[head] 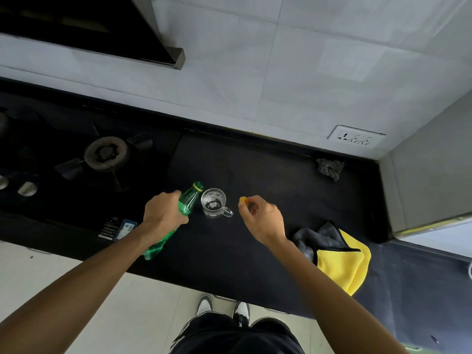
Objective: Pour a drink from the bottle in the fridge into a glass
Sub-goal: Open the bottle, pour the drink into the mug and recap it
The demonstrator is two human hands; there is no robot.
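Gripping the green plastic bottle [187, 204] around its middle with my left hand [163, 213], fingers wrapped round it, neck tilted toward the clear glass mug [214, 203] on the black countertop [268, 175], mouth just beside its rim. Right hand [263, 218] is pinching the small yellow cap [243, 201], just right of the mug. Bubbly liquid's in there.
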